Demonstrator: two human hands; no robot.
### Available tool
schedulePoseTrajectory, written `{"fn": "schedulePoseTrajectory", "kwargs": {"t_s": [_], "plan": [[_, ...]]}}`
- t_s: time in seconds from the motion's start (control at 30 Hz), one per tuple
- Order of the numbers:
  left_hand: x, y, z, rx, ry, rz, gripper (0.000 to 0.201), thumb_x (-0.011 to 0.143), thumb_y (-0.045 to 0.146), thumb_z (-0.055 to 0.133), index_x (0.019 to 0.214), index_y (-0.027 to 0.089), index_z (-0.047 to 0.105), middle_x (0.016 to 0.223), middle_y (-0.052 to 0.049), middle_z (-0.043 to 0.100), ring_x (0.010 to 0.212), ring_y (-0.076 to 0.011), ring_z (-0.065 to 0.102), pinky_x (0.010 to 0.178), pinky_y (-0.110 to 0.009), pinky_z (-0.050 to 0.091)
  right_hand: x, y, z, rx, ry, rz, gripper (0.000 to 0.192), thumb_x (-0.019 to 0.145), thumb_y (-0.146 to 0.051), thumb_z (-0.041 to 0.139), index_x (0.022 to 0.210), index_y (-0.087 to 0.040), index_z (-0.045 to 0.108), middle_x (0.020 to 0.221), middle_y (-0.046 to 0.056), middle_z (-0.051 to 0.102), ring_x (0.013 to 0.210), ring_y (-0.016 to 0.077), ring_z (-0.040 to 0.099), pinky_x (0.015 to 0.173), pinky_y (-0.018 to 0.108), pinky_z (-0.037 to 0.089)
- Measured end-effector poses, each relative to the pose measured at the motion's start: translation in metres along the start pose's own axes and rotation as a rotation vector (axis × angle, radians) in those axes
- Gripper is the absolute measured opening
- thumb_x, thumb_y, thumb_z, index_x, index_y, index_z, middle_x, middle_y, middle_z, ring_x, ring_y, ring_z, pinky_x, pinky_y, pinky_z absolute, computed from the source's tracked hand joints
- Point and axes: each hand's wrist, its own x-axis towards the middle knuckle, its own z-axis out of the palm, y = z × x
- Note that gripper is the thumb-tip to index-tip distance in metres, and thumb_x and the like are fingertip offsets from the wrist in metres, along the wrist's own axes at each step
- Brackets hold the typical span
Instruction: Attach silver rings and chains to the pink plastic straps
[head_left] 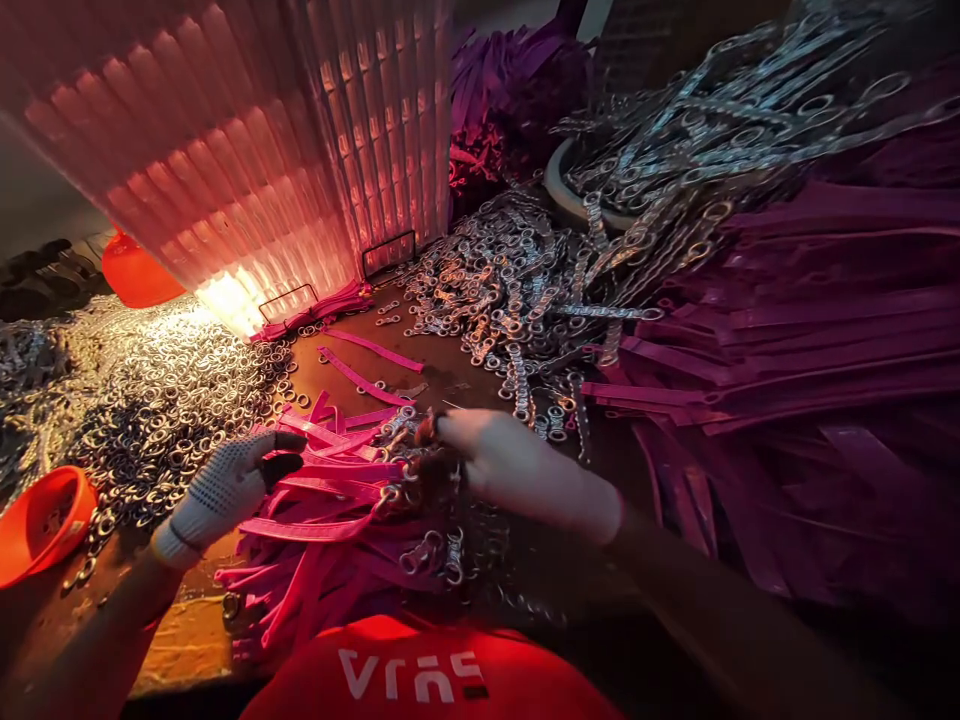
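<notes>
My left hand (pixel 225 490), in a white glove with dark fingertips, hovers at the left edge of a heap of pink straps (pixel 322 530). Its thumb and forefinger are apart, and I see nothing between them. In a pale glove, my right hand (pixel 517 465) reaches over the right end of the heap with its fingers bent together beside metal clips (pixel 397 430). Whatever it pinches is hidden by shadow and the fingers. More metal clips (pixel 442 553) lie at the strap ends just below it.
Metal rings (pixel 202 400) are piled left, by an orange bowl (pixel 49 525). Chained metal links (pixel 510 275) spread at the back, before a tub (pixel 562 185) of metal strips. Purple straps (pixel 817 310) cover the right. A ribbed translucent panel (pixel 247 150) stands over the table, glowing below.
</notes>
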Motion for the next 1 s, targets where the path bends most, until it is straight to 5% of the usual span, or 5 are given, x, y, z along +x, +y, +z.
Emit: {"fn": "schedulePoseTrajectory", "kwargs": {"t_s": [0.1,0.23,0.43,0.67,1.0], "plan": [[0.005,0.000,0.020,-0.553,0.091,-0.196,0.027,0.083,0.036,0.072,0.100,0.016,0.075,0.082,-0.004,0.073,0.043,-0.0036,0.040,0.038,-0.016,0.031,0.028,0.059,0.010,-0.203,0.064,0.300,0.025,0.095,-0.026,0.051,0.105,-0.016,0.072,0.098,0.013,0.075,0.086,0.0233,0.066,0.068,0.029,0.038],[0.020,0.021,0.040,-1.161,-0.125,-0.465,0.048,0.091,0.054,0.061,0.109,0.010,0.071,0.101,-0.014,0.074,0.071,-0.0142,0.067,0.056,-0.022,0.053,0.066,0.111,0.024,-0.298,0.036,0.323,0.035,0.088,-0.003,0.040,0.095,-0.004,0.074,0.105,0.025,0.070,0.100,0.0317,0.062,0.076,0.036,0.037],[0.019,0.031,0.047,-1.324,-0.300,-0.384,0.050,0.090,0.043,0.064,0.123,0.006,0.064,0.128,-0.020,0.066,0.125,-0.0339,0.061,0.105,-0.047,0.050,0.075,0.128,0.036,-0.378,0.030,0.250,0.033,0.087,-0.006,0.043,0.088,-0.004,0.076,0.099,0.025,0.070,0.104,0.0379,0.058,0.082,0.045,0.040],[0.010,0.017,0.059,-0.907,-0.167,-0.283,0.041,0.076,0.033,0.078,0.107,0.011,0.062,0.076,-0.006,0.071,0.045,-0.0131,0.063,0.035,-0.020,0.046,0.041,0.056,0.034,0.027,0.279,0.117,0.050,0.076,-0.004,0.046,0.120,-0.014,0.069,0.113,0.011,0.072,0.104,0.0232,0.064,0.090,0.031,0.049],[-0.006,0.039,0.079,-0.950,-0.326,-0.206,0.030,0.085,0.037,0.064,0.105,0.015,0.061,0.046,0.004,0.055,0.030,-0.0064,0.038,0.030,-0.016,0.027,0.002,-0.053,0.023,-0.128,0.482,-0.465,0.016,0.085,-0.009,0.056,0.079,-0.017,0.069,0.084,0.010,0.067,0.077,0.0205,0.054,0.069,0.035,0.035]]}}
